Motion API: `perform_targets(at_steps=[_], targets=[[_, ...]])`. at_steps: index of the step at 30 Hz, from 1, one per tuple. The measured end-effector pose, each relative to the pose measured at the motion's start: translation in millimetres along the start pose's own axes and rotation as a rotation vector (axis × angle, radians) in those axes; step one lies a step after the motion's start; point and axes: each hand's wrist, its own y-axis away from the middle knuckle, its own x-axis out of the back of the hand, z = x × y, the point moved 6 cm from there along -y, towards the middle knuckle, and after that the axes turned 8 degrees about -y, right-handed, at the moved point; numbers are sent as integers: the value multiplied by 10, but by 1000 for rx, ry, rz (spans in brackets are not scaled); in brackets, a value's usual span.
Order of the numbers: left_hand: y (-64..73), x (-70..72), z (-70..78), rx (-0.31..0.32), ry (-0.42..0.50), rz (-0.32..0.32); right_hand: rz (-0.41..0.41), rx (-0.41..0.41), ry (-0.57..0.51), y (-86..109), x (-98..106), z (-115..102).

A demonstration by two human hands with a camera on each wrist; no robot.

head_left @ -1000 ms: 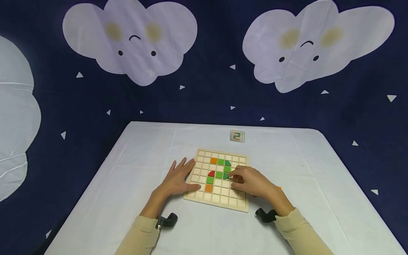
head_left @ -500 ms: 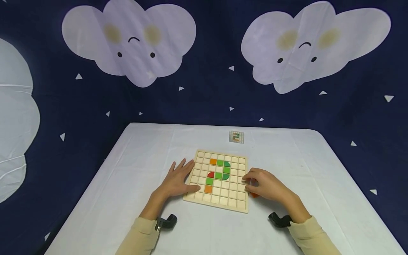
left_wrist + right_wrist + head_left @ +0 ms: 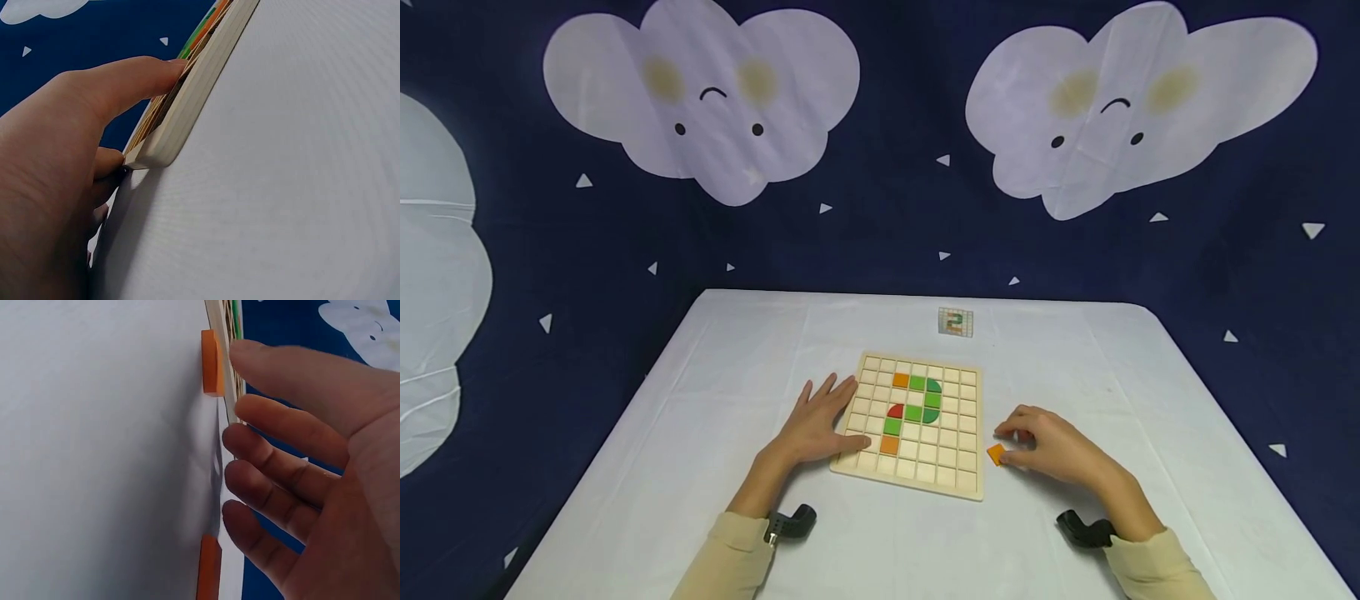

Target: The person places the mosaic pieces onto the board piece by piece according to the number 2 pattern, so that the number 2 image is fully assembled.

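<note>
A square wooden grid board lies on the table, with orange, green and red tiles set in some cells. My left hand rests at its left side, fingers spread along the edge; in the left wrist view the thumb lies on the board's rim. My right hand hovers right of the board, fingers loosely bent, holding nothing. Close to its thumb an orange square tile lies on the cloth. The right wrist view shows that orange tile near the thumb and another orange tile lower down.
A small card printed with a coloured figure on a grid lies behind the board. White cloth covers the table. A dark blue backdrop with clouds hangs behind it.
My right hand has drawn back from the board's cells to the right, uncovering the dark green piece and then the loose orange tile. My left hand stays put.
</note>
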Motion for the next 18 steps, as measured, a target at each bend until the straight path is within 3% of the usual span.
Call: perform_targets(at_steps=[5, 18], targets=[[-2, -8, -9, 17, -15, -19, -35, -25, -5, 18, -31, 2], [-3, -16, -7, 10, -23, -23, -34, -24, 3, 6, -82, 13]])
